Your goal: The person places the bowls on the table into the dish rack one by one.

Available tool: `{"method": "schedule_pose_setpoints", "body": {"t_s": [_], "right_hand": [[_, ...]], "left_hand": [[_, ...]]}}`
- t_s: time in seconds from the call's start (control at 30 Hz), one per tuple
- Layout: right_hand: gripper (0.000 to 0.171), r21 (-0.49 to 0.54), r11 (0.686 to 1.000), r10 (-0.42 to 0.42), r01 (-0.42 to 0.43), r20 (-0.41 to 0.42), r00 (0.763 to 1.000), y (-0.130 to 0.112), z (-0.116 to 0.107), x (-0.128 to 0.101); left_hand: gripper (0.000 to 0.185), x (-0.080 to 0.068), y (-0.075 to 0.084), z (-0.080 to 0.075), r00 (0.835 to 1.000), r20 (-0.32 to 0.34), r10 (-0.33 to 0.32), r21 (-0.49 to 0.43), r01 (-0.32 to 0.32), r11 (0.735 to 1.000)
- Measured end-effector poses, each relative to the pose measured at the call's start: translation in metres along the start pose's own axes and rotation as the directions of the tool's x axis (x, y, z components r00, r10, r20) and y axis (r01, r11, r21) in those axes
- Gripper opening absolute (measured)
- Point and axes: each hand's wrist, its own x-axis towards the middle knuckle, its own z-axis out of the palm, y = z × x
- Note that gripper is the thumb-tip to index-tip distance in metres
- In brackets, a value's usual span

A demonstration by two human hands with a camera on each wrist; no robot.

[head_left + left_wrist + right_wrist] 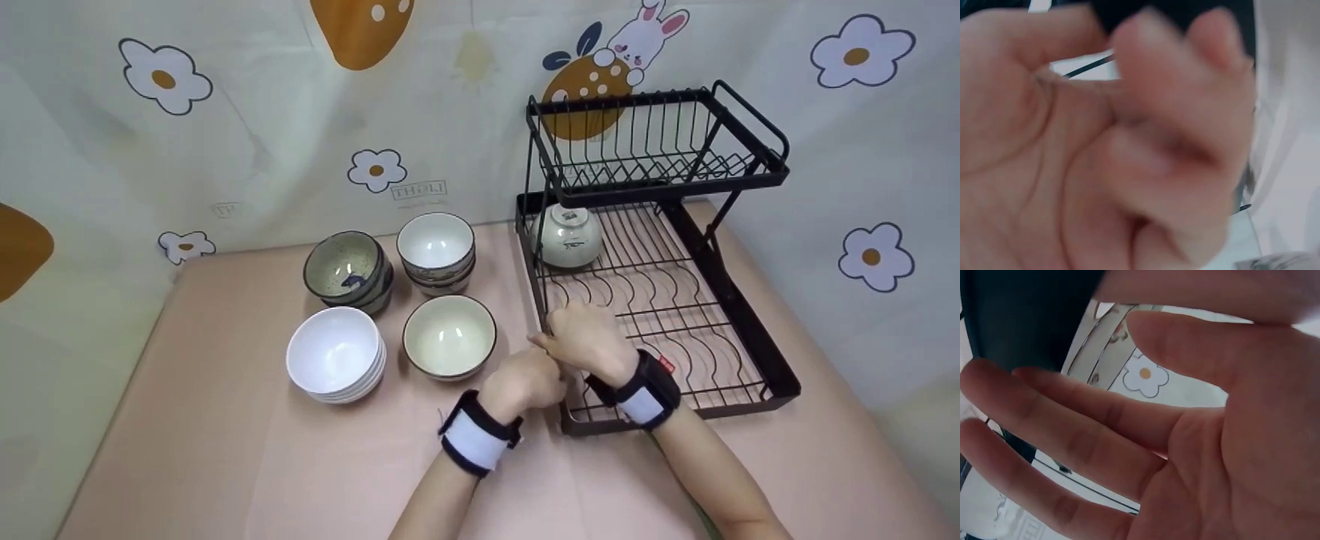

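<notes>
In the head view my left hand [523, 381] is beside the left front corner of the black dish rack [581, 426]. Its fingers look loosely curled in the left wrist view, and nothing shows in the palm. My right hand [589, 337] is over the rack's left side, close to the left hand. The right wrist view has its fingers [1078, 444] fairly straight, with a dark shape behind them and nothing held. Whether either hand touches the rack is hidden. An upside-down bowl [571, 238] sits in the rack's lower tier, beyond the right hand.
Left of the rack stand a cream bowl [450, 337], stacked white bowls [334, 352], stacked speckled bowls [341, 266] and stacked dark-rimmed bowls [436, 244]. The rack's upper basket [675, 187] overhangs its back half. A patterned cloth [285, 112] hangs behind.
</notes>
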Motion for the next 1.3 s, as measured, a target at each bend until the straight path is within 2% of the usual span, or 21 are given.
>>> {"method": "schedule_pose_setpoints", "body": {"t_s": [0.1, 0.17, 0.23, 0.27, 0.3, 0.33, 0.37, 0.43, 0.47, 0.53, 0.57, 0.63, 0.67, 0.73, 0.83, 1.03, 1.13, 1.3], "right_hand": [[0.043, 0.007, 1.0, -0.006, 0.006, 0.024, 1.0, 0.0, 0.001, -0.001], [0.041, 0.002, 1.0, -0.01, 0.01, 0.037, 0.999, 0.0, 0.002, -0.002], [0.037, 0.0, 1.0, -0.025, 0.025, 0.038, 0.999, 0.0, 0.004, -0.003], [0.035, -0.007, 0.999, -0.032, 0.032, 0.035, 0.999, -0.001, 0.005, -0.004], [0.033, -0.01, 0.999, -0.036, 0.037, 0.034, 0.999, -0.001, 0.005, -0.004], [0.031, -0.018, 0.999, -0.043, 0.043, 0.026, 0.999, -0.002, 0.006, -0.005], [0.029, -0.027, 0.999, -0.047, 0.047, 0.019, 0.999, -0.002, 0.007, -0.005], [0.028, -0.047, 0.998, -0.051, 0.052, 0.004, 0.999, -0.002, 0.007, -0.006], [0.027, -0.057, 0.997, -0.049, 0.05, 0.002, 0.999, -0.003, 0.006, -0.006], [0.028, -0.062, 0.997, -0.043, 0.043, 0.007, 0.999, -0.003, 0.006, -0.006], [0.028, -0.064, 0.997, -0.042, 0.042, 0.01, 0.999, -0.003, 0.006, -0.006], [0.028, -0.061, 0.997, -0.037, 0.038, 0.017, 0.999, -0.004, 0.007, -0.005], [0.028, -0.059, 0.998, -0.037, 0.038, 0.021, 0.999, -0.004, 0.007, -0.005], [0.029, -0.054, 0.998, -0.038, 0.04, 0.026, 0.999, -0.004, 0.007, -0.004], [0.028, -0.052, 0.998, -0.042, 0.043, 0.023, 0.999, -0.004, 0.008, -0.004], [0.026, -0.055, 0.998, -0.043, 0.043, 0.009, 0.999, -0.004, 0.009, -0.004], [0.026, -0.052, 0.998, -0.04, 0.04, 0.009, 0.999, -0.005, 0.009, -0.004], [0.024, -0.057, 0.998, -0.04, 0.04, 0.008, 0.999, -0.005, 0.01, -0.004]], "left_hand": [[0.03, -0.004, -0.006, -0.01, 0.997, 0.073, 0.02, -0.059, -0.016, 0.998], [0.028, -0.01, -0.014, -0.018, 0.998, 0.067, -0.013, -0.127, 0.022, 0.992], [0.028, -0.016, -0.024, -0.026, 0.997, -0.016, -0.082, -0.143, 0.079, 0.987], [0.027, -0.019, -0.029, -0.029, 0.987, -0.09, -0.132, -0.132, 0.119, 0.984], [0.025, -0.021, -0.034, -0.032, 0.968, -0.166, -0.189, -0.124, 0.17, 0.978], [0.026, -0.022, -0.04, -0.034, 0.935, -0.251, -0.25, -0.106, 0.23, 0.967], [0.027, -0.021, -0.044, -0.035, 0.892, -0.324, -0.314, -0.088, 0.302, 0.949], [0.031, -0.018, -0.054, -0.038, 0.795, -0.422, -0.436, -0.097, 0.439, 0.893], [0.033, -0.015, -0.059, -0.039, 0.75, -0.434, -0.499, -0.114, 0.503, 0.857], [0.04, -0.011, -0.067, -0.041, 0.678, -0.403, -0.615, -0.164, 0.607, 0.777], [0.04, -0.009, -0.072, -0.041, 0.652, -0.382, -0.655, -0.179, 0.643, 0.745], [0.035, -0.007, -0.08, -0.041, 0.616, -0.342, -0.709, -0.205, 0.688, 0.696], [0.035, -0.006, -0.084, -0.04, 0.61, -0.323, -0.724, -0.209, 0.7, 0.683], [0.034, -0.003, -0.091, -0.038, 0.607, -0.306, -0.733, -0.222, 0.703, 0.675], [0.034, 0.0, -0.101, -0.035, 0.616, -0.285, -0.734, -0.249, 0.692, 0.677], [0.029, 0.007, -0.112, -0.031, 0.618, -0.287, -0.732, -0.31, 0.663, 0.682], [0.028, 0.007, -0.116, -0.03, 0.632, -0.287, -0.72, -0.312, 0.649, 0.694], [0.034, 0.007, -0.117, -0.03, 0.667, -0.274, -0.692, -0.3, 0.625, 0.721]]}}
